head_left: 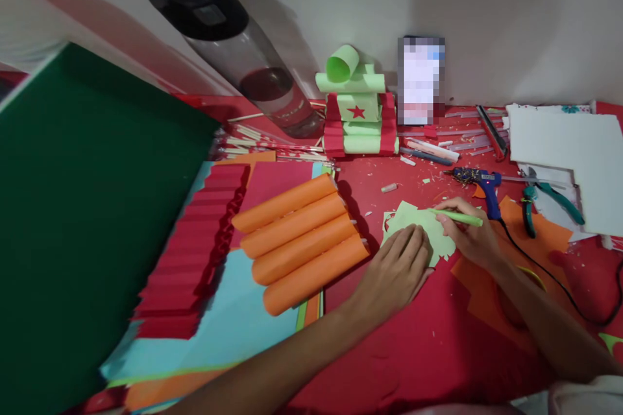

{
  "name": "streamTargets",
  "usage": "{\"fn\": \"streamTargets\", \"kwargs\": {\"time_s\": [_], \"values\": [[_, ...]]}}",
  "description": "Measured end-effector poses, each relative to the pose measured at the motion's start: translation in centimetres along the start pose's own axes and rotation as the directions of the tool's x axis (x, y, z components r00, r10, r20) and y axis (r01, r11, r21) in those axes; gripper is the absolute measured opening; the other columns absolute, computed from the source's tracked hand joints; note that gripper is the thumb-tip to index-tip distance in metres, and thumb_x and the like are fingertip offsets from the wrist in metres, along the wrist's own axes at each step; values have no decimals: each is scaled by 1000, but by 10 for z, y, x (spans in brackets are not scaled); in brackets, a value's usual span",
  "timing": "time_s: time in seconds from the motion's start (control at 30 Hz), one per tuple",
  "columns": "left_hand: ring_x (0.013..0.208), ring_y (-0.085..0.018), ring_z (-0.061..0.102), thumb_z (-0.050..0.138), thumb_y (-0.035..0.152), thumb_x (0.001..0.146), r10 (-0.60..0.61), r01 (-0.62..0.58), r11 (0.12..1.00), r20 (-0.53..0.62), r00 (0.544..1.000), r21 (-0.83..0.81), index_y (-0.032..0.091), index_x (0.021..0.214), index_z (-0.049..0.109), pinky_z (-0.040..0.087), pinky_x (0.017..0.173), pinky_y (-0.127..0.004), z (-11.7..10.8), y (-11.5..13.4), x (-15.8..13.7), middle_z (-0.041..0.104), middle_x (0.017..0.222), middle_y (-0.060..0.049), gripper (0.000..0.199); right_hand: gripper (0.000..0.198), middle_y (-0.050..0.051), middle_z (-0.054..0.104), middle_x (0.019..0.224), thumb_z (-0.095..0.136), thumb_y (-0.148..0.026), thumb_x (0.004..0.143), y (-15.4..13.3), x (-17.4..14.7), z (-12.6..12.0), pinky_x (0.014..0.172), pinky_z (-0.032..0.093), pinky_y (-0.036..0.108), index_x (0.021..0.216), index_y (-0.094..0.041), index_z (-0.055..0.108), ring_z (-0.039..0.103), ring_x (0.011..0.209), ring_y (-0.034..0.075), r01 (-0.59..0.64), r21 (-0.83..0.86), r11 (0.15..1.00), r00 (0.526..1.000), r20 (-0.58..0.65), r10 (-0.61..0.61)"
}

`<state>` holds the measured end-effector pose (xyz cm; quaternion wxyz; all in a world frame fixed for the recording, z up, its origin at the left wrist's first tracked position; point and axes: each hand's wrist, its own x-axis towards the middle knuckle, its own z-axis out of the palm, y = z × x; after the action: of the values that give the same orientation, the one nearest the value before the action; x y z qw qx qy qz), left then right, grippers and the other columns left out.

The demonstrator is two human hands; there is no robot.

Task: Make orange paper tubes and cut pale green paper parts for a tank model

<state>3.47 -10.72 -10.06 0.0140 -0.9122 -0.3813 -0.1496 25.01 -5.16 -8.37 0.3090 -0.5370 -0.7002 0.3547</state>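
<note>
The left hand [396, 266] is lying flat, palm down, on a light green paper scrap [418, 224], its fingers spread a little and pressing the sheet against the red table [413, 350]. The right hand [470, 237] is gripping a light green pen [457, 216], fingers pinched together around its barrel, and the tip is touching the top edge of the same scrap. The scrap is lying on the table between the 2 hands, just right of the orange rolls.

4 orange paper rolls [302, 243] are lying side by side, touching one another, on a stack of pink, blue and orange sheets. Left of them a folded red paper strip [195, 253] is running down the stack, and a dark green board [73, 220] is filling the left side of the view.

A blue glue gun [479, 181] is lying just behind the right hand, and green-handled pliers [545, 201] are resting near it on orange paper. White foam sheets [569, 142] are sitting at the far right. By the wall a green and red paper model [357, 113] with a red star is standing, beside a clear bottle [233, 45] with a black lid.
</note>
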Motion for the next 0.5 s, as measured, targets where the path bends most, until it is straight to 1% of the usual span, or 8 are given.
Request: {"fn": "streamTargets", "kwargs": {"time_s": [0.1, 0.17, 0.27, 0.37, 0.43, 0.5], "values": [[136, -36, 61, 56, 30, 105, 5, -5, 1000, -19, 1000, -13, 9, 133, 64, 51, 112, -46, -1, -1, -1, 67, 142, -20, 36, 26, 6, 80, 110, 50, -32, 108, -1, -1, -1, 71, 56, 29, 120, -23, 71, 71, 69, 14, 45, 15, 999, 998, 43, -46], [141, -40, 57, 59, 29, 103, -1, 1, 1000, -30, 1000, -22, 12, 134, 64, 51, 113, -49, 0, -1, -2, 63, 147, -22, 35, 27, 6, 80, 109, 48, -30, 108, 0, -2, -2, 74, 57, 31, 121, -23, 71, 72, 71, 14, 74, -1, 997, 995, 70, -74], [146, -41, 53, 59, 32, 104, -20, 19, 999, -24, 1000, -32, 14, 140, 60, 51, 115, -51, 3, -1, -3, 58, 152, -24, 40, 26, 6, 80, 106, 49, -27, 107, 1, -2, -3, 74, 56, 31, 121, -23, 70, 72, 70, 14, 66, 1, 998, 995, 72, -66], [145, -39, 54, 56, 36, 106, -44, 44, 999, -2, 999, -16, 9, 145, 56, 51, 115, -49, 5, -1, -2, 56, 154, -27, 48, 24, 6, 80, 108, 51, -27, 107, 3, -2, -3, 76, 56, 31, 122, -23, 69, 73, 70, 14, 65, 25, 998, 996, 66, -66], [144, -37, 55, 53, 39, 108, -58, 58, 998, 2, 998, -1, 4, 147, 53, 51, 114, -47, 7, -3, -1, 54, 156, -30, 53, 23, 6, 80, 110, 53, -26, 106, 5, -2, -2, 79, 57, 32, 123, -24, 69, 76, 77, 17, 85, 27, 996, 994, 73, -87], [144, -36, 57, 49, 42, 109, -62, 62, 998, -6, 998, 4, 3, 149, 52, 50, 115, -45, 8, -4, 0, 52, 158, -30, 56, 25, 7, 80, 110, 53, -25, 106, 9, -1, -1, 81, 57, 32, 125, -25, 69, 78, 86, 19, 100, 28, 995, 991, 82, -102]]}}
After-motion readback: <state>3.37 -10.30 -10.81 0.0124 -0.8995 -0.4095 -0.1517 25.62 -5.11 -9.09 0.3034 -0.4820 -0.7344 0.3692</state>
